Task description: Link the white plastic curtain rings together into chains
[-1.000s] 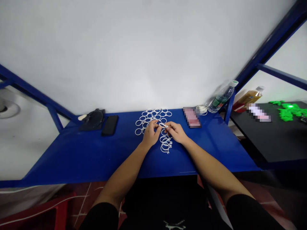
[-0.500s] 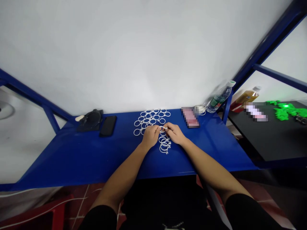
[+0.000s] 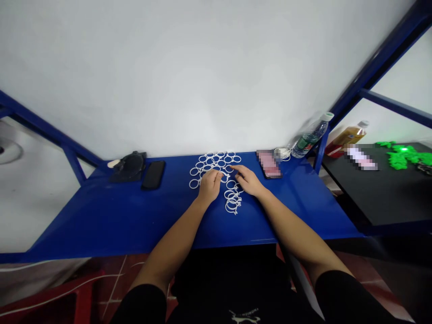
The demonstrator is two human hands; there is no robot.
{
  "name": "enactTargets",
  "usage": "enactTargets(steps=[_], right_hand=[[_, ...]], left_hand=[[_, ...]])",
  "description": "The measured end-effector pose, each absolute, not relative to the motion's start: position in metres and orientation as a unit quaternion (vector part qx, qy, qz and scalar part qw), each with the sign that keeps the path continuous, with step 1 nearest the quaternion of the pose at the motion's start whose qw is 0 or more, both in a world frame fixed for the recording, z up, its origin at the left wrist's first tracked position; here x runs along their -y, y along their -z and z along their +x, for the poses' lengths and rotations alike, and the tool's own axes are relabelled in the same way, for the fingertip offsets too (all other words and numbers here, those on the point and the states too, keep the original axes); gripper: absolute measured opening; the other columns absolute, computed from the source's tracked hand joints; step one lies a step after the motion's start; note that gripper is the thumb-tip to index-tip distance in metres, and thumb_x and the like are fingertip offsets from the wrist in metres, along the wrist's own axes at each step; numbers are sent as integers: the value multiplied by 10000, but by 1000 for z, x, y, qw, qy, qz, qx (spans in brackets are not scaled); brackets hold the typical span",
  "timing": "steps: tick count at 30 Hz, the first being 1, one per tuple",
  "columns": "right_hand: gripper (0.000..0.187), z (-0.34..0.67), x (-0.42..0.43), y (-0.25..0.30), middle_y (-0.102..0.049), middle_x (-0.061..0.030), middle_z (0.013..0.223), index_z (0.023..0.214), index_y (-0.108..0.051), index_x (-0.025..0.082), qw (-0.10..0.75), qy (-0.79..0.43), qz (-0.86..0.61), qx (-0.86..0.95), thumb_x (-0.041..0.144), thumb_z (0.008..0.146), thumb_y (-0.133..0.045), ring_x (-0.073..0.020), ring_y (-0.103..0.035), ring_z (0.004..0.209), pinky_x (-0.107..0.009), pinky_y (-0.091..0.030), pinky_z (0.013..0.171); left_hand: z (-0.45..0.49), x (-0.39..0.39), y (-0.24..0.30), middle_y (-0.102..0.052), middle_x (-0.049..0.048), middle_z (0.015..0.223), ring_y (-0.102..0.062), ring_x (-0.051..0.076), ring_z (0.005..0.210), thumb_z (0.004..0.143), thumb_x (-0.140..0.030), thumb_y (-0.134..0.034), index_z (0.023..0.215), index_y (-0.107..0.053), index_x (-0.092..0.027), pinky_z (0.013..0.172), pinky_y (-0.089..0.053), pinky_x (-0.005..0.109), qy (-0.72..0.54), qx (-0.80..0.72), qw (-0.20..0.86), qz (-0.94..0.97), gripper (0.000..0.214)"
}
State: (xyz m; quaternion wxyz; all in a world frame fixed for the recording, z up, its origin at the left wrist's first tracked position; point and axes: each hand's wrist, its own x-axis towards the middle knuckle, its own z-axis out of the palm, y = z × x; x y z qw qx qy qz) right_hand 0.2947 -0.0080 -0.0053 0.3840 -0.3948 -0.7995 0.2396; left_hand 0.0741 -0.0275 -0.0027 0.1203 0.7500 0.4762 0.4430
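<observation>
On the blue tabletop (image 3: 111,216), several white plastic rings (image 3: 194,183) lie side by side in a flat group against the wall side. My left hand (image 3: 209,185) is closed on one white ring (image 3: 225,180), pinched between thumb and fingers, its small tab pointing right. My right hand (image 3: 249,181) is just right of that ring, index finger stretched toward a ring at the group's right edge; whether it touches is unclear. Its other fingers are partly curled, with nothing visible in them. Nearer me, a loose pile of overlapping tabbed rings (image 3: 231,207) lies between my forearms.
Left of the rings are a black phone (image 3: 153,174) and a dark plastic bag (image 3: 131,166). On the right are a pixelated pink phone (image 3: 269,164), a white cable (image 3: 285,154) and a water bottle (image 3: 312,137). A black side table (image 3: 374,198) holds green pieces (image 3: 400,159).
My right hand has let go of the ring and moved slightly away, its index finger now extended. My left hand keeps the ring, now a little farther left.
</observation>
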Motion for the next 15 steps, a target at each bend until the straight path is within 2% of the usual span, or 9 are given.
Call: enactTargets(steps=[2, 4, 7, 10, 15], right_hand=[[477, 298, 2, 8, -669, -131, 1441, 1453, -614, 191, 328, -223, -410, 821, 206, 991, -495, -270, -630, 1329, -465, -476, 1159], [492, 299, -2, 9, -666, -126, 1455, 1498, -583, 190, 283, -227, -425, 829, 207, 1018, -477, -262, -620, 1357, -445, -467, 1175], [494, 298, -3, 7, -709, -113, 1381, 1518, -564, 199, 251, -215, -459, 825, 184, 1034, -471, -233, -677, 1257, -384, -517, 1093], [448, 298, -3, 4, -743, -110, 1252, 1464, -612, 196, 235, -175, -501, 814, 208, 1020, -554, -223, -712, 1108, -340, -542, 973], [445, 299, -1, 1, -773, -75, 1071, 1395, -666, 211, 197, -162, -545, 799, 301, 961, -699, -214, -716, 948, -295, -526, 826]], left_hand=[[76, 28, 3, -728, 66, 962, -662, 217, 955, 1107, -337, -402, 951, -695, -197, 903, -515, 381, -430, -467, 123, 763, 360], [79, 29, 7, -744, 78, 1077, -666, 225, 1042, 1099, -322, -430, 1043, -724, -195, 984, -512, 404, -398, -448, 129, 791, 325], [85, 30, 15, -747, 83, 1207, -659, 247, 1134, 1072, -314, -504, 1197, -730, -210, 1054, -497, 448, -322, -425, 133, 835, 279], [87, 30, 19, -752, 69, 1244, -657, 261, 1155, 1034, -335, -594, 1290, -710, -238, 1059, -493, 471, -269, -402, 141, 864, 297], [87, 34, 14, -775, 60, 1200, -675, 258, 1112, 1006, -339, -659, 1237, -742, -239, 1026, -506, 454, -265, -374, 162, 874, 265]])
